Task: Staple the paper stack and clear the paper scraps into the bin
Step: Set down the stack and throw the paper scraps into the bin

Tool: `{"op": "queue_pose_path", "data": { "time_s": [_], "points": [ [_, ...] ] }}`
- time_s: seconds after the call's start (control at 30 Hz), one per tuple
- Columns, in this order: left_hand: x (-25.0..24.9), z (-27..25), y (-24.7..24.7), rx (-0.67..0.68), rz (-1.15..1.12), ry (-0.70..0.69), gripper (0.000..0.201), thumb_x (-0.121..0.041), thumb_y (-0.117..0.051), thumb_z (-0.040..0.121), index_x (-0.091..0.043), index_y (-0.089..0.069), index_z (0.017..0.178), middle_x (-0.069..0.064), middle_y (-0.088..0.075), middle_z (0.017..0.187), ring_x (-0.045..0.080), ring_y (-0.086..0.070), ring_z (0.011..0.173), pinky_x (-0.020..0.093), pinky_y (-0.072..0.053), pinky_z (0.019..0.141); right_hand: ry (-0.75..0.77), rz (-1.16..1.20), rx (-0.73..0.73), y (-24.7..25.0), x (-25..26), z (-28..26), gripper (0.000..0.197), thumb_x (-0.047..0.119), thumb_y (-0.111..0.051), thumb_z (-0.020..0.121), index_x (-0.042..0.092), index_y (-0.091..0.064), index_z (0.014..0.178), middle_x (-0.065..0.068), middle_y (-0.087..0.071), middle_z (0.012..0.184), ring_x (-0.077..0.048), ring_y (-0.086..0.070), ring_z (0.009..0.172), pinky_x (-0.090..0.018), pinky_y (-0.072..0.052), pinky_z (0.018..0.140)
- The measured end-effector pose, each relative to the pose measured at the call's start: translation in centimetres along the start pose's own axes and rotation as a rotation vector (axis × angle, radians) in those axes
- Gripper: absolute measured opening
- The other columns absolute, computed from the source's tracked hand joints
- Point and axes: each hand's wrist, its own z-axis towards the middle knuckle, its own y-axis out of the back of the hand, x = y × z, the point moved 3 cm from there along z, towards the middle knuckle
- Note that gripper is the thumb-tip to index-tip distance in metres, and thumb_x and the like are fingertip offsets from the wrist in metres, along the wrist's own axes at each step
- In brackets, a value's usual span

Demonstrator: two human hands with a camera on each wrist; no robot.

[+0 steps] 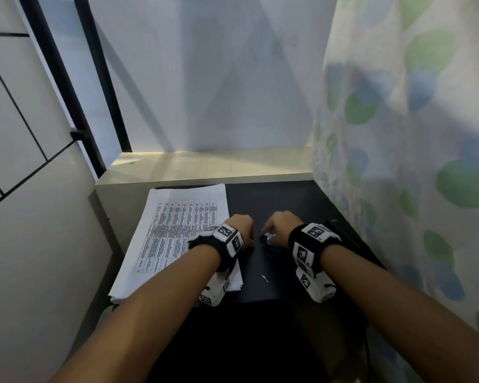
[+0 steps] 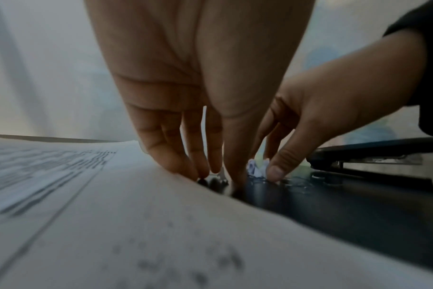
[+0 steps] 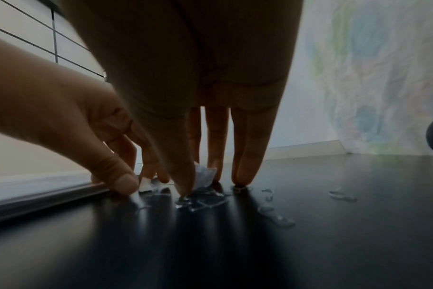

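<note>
The printed paper stack (image 1: 174, 236) lies on the left half of the black table (image 1: 274, 200). My two hands meet just right of the stack's edge, fingers pointing down at the tabletop. My left hand (image 2: 218, 176) pinches a tiny white scrap (image 3: 145, 184) between thumb and fingers beside the stack. The right hand (image 3: 200, 183) pinches a crumpled white scrap (image 3: 205, 176) between thumb and fingers, also seen as the crumpled scrap (image 2: 256, 169). Several small scraps (image 3: 272, 213) lie loose on the table by the right hand. One more scrap (image 1: 265, 278) lies nearer to me. A dark stapler (image 2: 373, 154) rests behind the right hand.
A pale ledge (image 1: 205, 167) runs along the table's far edge below a white wall. A flowered curtain (image 1: 398, 161) hangs along the right side, and a tiled wall (image 1: 25, 161) closes the left. No bin shows in any view.
</note>
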Motion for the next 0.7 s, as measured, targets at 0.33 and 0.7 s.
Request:
{"op": "queue_pose_path", "data": {
  "time_s": [0.33,0.7],
  "points": [
    [-0.6,1.3,0.2,0.042,0.005,0.064,0.032,-0.013,-0.067,0.083,-0.001,-0.065,0.113,0.018,-0.066,0.119,0.033,-0.062,0.111,0.035,-0.05,0.092,-0.026,0.172,-0.146,2.1,-1.7,-0.4,0.012,0.011,-0.069,0.08,0.009,-0.075,0.09,-0.007,-0.073,0.102,-0.02,-0.066,0.097,-0.022,-0.046,0.077],
    [-0.3,-2.5,3.2,-0.139,-0.495,-0.032,0.013,-0.005,-0.065,0.082,-0.017,-0.064,0.076,0.007,-0.071,0.082,0.017,-0.066,0.079,0.024,-0.054,0.071,-0.031,0.647,-0.345,2.9,-1.1,-3.3,0.008,0.01,-0.079,0.071,0.01,-0.072,0.074,-0.001,-0.067,0.064,-0.008,-0.064,0.053,-0.014,-0.057,0.056]
  ]
}}
